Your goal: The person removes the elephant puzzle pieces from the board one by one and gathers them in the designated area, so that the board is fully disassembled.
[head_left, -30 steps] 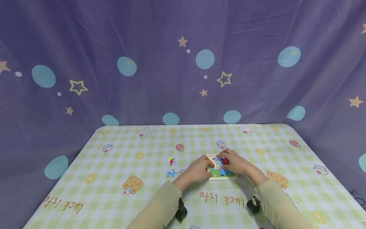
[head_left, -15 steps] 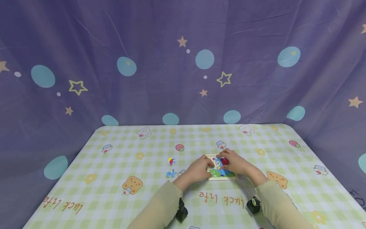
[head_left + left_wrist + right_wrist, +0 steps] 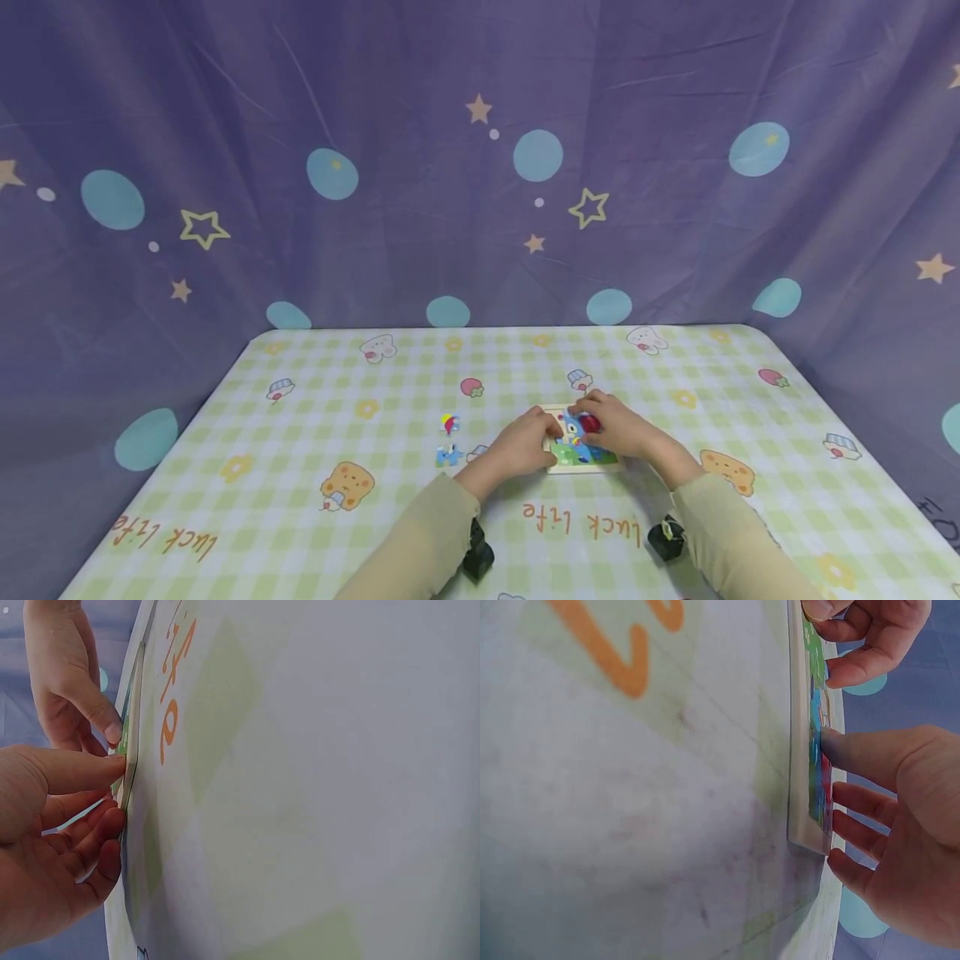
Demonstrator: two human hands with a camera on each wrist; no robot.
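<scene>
A shallow wooden puzzle board (image 3: 584, 469) with a blue cartoon animal on green ground lies on the table, between the two hands. My left hand (image 3: 522, 442) grips its left side, thumb on the near part and fingers curled at the edge; the left wrist view shows the thumb (image 3: 82, 771) on the rim. Over the board's right part, my right hand (image 3: 619, 425) pinches a red-and-blue puzzle piece (image 3: 591, 422) between thumb and fingers. In the right wrist view its thumb (image 3: 866, 754) touches the picture surface. The palm hides part of the board's right side.
Two loose puzzle pieces lie left of the board: one with a red and yellow patch (image 3: 449, 423), one mostly blue (image 3: 449, 455). A checkered cloth (image 3: 405, 517) covers the table. Behind it hangs a purple curtain (image 3: 420, 250). Black wrist devices (image 3: 477, 554) sit under both sleeves.
</scene>
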